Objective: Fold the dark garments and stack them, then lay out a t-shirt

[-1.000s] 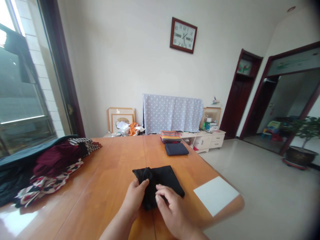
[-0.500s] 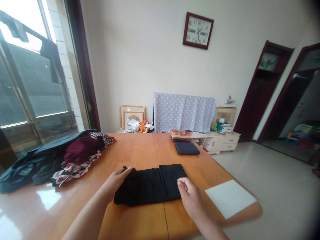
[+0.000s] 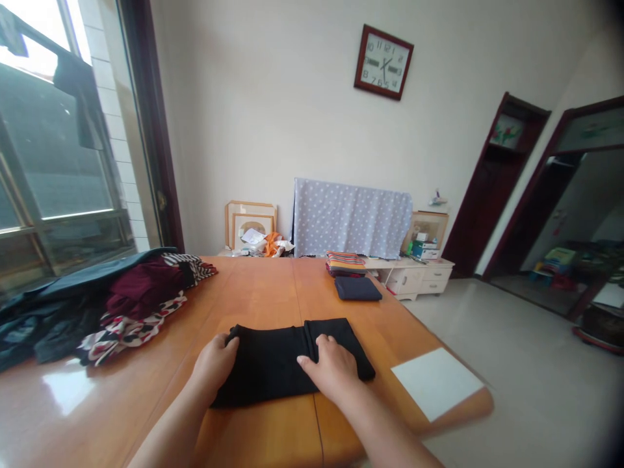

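My left hand (image 3: 214,365) was closed on the left end of the black garment (image 3: 273,364), thumb uppermost. My right hand (image 3: 334,368) was partly open over its raised crosswise edge, thumb spread from curled fingers; whether those fingers pinched any cloth I could not tell. The garment lay flat on the wooden table (image 3: 258,299) in front of me, its right part layered thicker, its left part stretched out, so I judged it only partly folded. To its right lay a white sheet (image 3: 437,383). Beyond it, a navy garment (image 3: 358,288) was compactly folded just in front of a neat striped stack (image 3: 345,262). Off to the left, the mixed clothes heap (image 3: 139,292) lay loose and unfolded.
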### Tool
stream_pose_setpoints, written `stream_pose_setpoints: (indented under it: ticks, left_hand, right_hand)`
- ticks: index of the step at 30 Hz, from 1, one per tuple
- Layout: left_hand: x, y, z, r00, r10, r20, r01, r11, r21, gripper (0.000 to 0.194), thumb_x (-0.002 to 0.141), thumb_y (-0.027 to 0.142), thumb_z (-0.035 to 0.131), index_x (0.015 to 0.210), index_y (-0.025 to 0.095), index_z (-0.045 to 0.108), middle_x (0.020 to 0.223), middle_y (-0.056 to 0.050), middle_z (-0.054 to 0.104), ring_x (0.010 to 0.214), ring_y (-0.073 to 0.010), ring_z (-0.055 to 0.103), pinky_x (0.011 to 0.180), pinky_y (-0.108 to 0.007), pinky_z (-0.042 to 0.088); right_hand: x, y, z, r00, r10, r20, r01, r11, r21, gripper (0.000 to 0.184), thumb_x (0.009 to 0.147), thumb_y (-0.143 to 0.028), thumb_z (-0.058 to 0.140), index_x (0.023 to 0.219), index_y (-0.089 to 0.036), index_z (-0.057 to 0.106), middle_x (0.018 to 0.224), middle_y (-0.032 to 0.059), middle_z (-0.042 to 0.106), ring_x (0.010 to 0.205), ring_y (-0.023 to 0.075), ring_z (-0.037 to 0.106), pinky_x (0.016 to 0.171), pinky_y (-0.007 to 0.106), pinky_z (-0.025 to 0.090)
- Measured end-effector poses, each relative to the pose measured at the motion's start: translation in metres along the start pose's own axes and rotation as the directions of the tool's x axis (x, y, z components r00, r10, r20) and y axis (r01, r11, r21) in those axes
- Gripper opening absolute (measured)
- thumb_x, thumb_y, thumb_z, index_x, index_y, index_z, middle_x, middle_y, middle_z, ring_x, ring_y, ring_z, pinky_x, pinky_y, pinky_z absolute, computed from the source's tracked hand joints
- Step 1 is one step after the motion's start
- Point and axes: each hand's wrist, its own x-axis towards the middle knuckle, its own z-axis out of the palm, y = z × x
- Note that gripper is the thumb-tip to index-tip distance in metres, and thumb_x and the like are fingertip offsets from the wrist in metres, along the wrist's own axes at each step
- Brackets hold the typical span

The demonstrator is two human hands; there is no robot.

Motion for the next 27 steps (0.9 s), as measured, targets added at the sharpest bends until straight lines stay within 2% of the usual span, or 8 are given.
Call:
stream_pose_setpoints:
  ticks: [6,13,16,18,20,23,25,27]
  left_hand:
    - [-0.004,-0.001,-0.006,1.0,-0.003,-0.006,0.002,0.991,-0.133,0.026,0.084,0.041,0.052,0.083,0.018,0.065,0.075,-0.006,0.07,0.082,-0.0275,0.068,0.066,-0.029,0.047]
    - [-0.001,-0.005,-0.001,1.0,0.011,-0.018,-0.013,0.993,-0.115,0.026,0.083,0.039,0.053,0.083,0.017,0.066,0.077,-0.007,0.071,0.082,-0.0259,0.068,0.068,-0.028,0.047]
    - [-0.001,-0.006,0.0,0.999,0.015,-0.047,-0.019,0.996,-0.09,0.025,0.082,0.04,0.053,0.083,0.018,0.066,0.079,-0.007,0.071,0.083,-0.0259,0.068,0.069,-0.028,0.046]
    - [-0.002,-0.006,0.0,0.999,0.01,-0.05,-0.013,0.997,-0.074,0.026,0.083,0.041,0.053,0.084,0.018,0.065,0.079,-0.007,0.071,0.083,-0.0258,0.068,0.068,-0.028,0.046]
    - [-0.002,-0.006,0.0,0.999,-0.002,-0.044,-0.001,0.998,-0.069,0.026,0.083,0.041,0.052,0.084,0.019,0.065,0.077,-0.006,0.071,0.081,-0.0254,0.068,0.066,-0.027,0.046]
    - [-0.002,-0.005,0.0,0.999,-0.002,-0.038,-0.001,0.997,-0.076,0.025,0.083,0.041,0.053,0.083,0.019,0.065,0.075,-0.006,0.07,0.078,-0.0248,0.067,0.065,-0.027,0.045]
    - [-0.001,-0.005,0.0,0.999,0.006,-0.04,-0.009,0.996,-0.087,0.024,0.082,0.041,0.054,0.081,0.019,0.065,0.075,-0.006,0.07,0.078,-0.0247,0.067,0.064,-0.027,0.044]
    - [-0.001,-0.005,0.0,0.999,0.004,-0.038,-0.007,0.996,-0.087,0.024,0.082,0.041,0.054,0.08,0.019,0.064,0.073,-0.005,0.07,0.077,-0.0248,0.067,0.064,-0.027,0.044]
  right_hand:
    - [0.011,0.001,0.003,0.998,0.039,0.044,-0.035,0.996,-0.077,0.022,0.084,-0.035,0.057,0.1,-0.02,0.063,0.099,0.0114,0.07,0.092,0.0276,0.069,0.073,0.034,0.046]
    - [0.014,0.005,0.005,0.998,0.048,0.027,-0.045,0.995,-0.094,0.014,0.082,-0.027,0.056,0.092,-0.02,0.064,0.091,0.0086,0.071,0.084,0.0237,0.068,0.065,0.029,0.039]
    - [0.018,0.013,0.01,0.999,0.035,0.004,-0.035,0.999,0.0,0.009,0.08,-0.022,0.053,0.08,-0.021,0.063,0.08,0.0051,0.07,0.075,0.0205,0.064,0.06,0.028,0.035]
    - [0.024,0.024,0.012,0.999,0.049,0.013,-0.05,0.984,0.17,0.01,0.078,-0.021,0.053,0.071,-0.021,0.061,0.072,0.0022,0.067,0.069,0.0177,0.061,0.059,0.026,0.034]
    - [0.029,0.036,0.012,0.996,0.08,0.031,-0.085,0.911,0.404,0.009,0.076,-0.023,0.055,0.068,-0.02,0.059,0.066,-0.0003,0.062,0.065,0.0155,0.057,0.059,0.024,0.034]
    - [0.034,0.052,0.005,0.989,0.13,0.069,-0.141,0.705,0.696,0.012,0.074,-0.03,0.058,0.071,-0.019,0.059,0.063,-0.0027,0.057,0.061,0.0138,0.051,0.057,0.023,0.036]
    - [0.035,0.057,-0.005,0.986,0.136,0.093,-0.157,0.596,0.788,0.015,0.073,-0.033,0.059,0.075,-0.018,0.06,0.063,-0.0037,0.055,0.059,0.0128,0.049,0.056,0.023,0.036]
    - [0.034,0.055,-0.015,0.987,0.128,0.097,-0.152,0.552,0.82,0.016,0.073,-0.034,0.061,0.077,-0.018,0.061,0.063,-0.0044,0.054,0.059,0.0121,0.047,0.056,0.023,0.035]
